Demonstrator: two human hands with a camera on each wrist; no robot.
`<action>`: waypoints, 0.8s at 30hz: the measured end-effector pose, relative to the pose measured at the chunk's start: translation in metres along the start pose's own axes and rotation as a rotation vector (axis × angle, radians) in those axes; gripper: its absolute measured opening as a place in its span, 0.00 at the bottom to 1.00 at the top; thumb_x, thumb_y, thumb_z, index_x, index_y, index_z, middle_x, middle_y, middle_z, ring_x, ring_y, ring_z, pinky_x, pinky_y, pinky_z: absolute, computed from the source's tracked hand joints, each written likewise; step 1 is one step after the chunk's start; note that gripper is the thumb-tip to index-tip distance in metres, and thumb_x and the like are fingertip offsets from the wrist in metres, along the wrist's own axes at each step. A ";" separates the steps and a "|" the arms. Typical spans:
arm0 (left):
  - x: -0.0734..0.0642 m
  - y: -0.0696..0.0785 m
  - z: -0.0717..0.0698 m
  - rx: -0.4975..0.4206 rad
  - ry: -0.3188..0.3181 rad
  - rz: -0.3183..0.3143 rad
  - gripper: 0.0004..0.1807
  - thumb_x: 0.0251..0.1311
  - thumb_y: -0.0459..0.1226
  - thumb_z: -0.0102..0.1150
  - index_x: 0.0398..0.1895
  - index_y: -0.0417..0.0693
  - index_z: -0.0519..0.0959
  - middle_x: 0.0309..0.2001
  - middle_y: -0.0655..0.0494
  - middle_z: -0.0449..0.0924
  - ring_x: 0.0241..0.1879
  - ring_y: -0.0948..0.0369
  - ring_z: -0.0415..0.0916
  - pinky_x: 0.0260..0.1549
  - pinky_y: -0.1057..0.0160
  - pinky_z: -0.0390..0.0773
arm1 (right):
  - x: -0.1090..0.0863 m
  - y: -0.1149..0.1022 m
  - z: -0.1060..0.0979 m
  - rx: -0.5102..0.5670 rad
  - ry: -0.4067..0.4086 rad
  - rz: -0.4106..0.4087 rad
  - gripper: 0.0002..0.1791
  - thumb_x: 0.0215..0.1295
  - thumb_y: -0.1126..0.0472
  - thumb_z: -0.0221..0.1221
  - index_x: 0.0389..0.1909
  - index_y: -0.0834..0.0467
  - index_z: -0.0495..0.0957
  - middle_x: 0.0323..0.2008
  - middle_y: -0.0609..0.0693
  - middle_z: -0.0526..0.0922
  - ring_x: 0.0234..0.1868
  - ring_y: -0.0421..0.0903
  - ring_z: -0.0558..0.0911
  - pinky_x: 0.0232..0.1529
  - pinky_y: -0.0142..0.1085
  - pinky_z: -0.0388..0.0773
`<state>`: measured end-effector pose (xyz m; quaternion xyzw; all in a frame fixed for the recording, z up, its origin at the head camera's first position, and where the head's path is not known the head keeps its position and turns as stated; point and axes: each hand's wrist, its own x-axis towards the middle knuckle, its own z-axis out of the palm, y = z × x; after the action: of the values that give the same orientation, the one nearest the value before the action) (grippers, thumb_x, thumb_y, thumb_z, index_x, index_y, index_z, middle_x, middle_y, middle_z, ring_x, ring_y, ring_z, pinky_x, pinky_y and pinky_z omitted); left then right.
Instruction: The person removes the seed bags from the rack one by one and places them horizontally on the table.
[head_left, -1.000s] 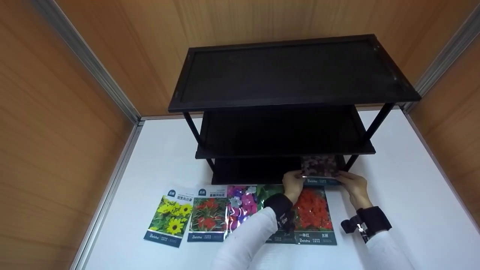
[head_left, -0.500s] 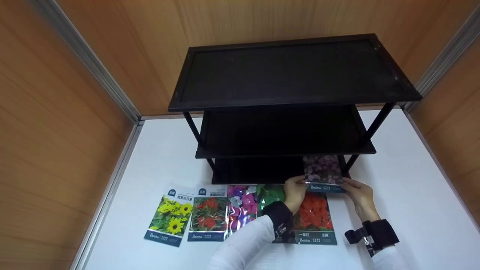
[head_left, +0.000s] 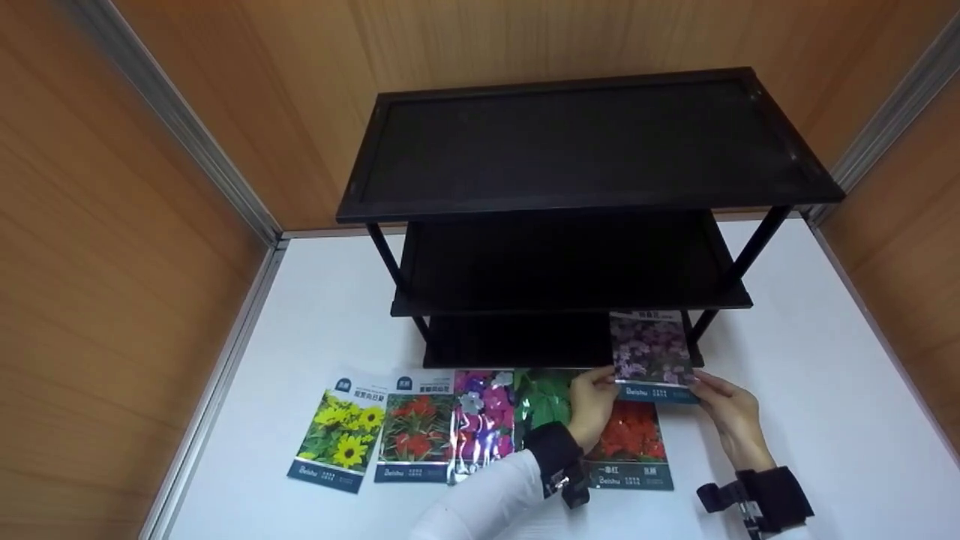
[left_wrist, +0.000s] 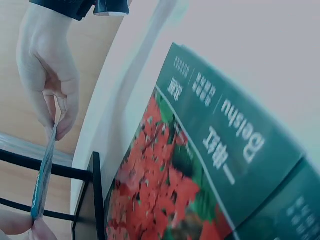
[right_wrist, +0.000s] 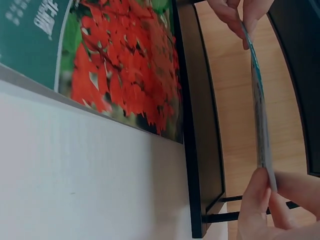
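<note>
Both hands hold one flower seed packet [head_left: 651, 352] with pink-purple blooms and a dark teal lower band. In the head view, the left hand [head_left: 592, 403] pinches its lower left corner. At the lower right corner, the right hand [head_left: 731, 420] pinches it between thumb and fingers. The packet's top edge is partly hidden by the middle shelf. The wrist views show it nearly edge-on, raised above the table, between the left fingers [left_wrist: 17, 222] and the right fingers [right_wrist: 260, 202]. Under the left arm lies a red-flower packet [head_left: 634, 439], partly covered.
A black three-tier rack [head_left: 585, 150] stands behind the hands. Along its front, on the white table [head_left: 240, 420], lie a yellow-flower packet [head_left: 341, 435], a narrow-leaved red-flower packet [head_left: 415, 431], a pink-purple packet [head_left: 480, 412] and a green-leaf packet [head_left: 541, 397]. Wood-grain walls [head_left: 150, 300] enclose the table.
Both hands have drawn the held packet out from the lower tier toward the person and slightly right. More of its flower picture and its top lettering now show. The other packets lie where they were.
</note>
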<state>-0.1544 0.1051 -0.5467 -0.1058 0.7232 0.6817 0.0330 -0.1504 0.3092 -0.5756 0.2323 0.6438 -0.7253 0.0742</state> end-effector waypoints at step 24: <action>-0.039 -0.010 -0.001 -0.029 -0.014 -0.046 0.13 0.45 0.21 0.56 0.37 0.35 0.79 0.27 0.53 0.76 0.26 0.68 0.69 0.25 0.73 0.71 | -0.009 0.046 -0.027 0.044 0.173 0.099 0.17 0.42 0.60 0.68 0.37 0.50 0.80 0.40 0.41 0.71 0.37 0.29 0.74 0.40 0.22 0.72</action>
<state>-0.1148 0.1077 -0.5485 -0.1181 0.7104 0.6918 0.0522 -0.1173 0.3258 -0.6143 0.3272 0.6194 -0.7120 0.0487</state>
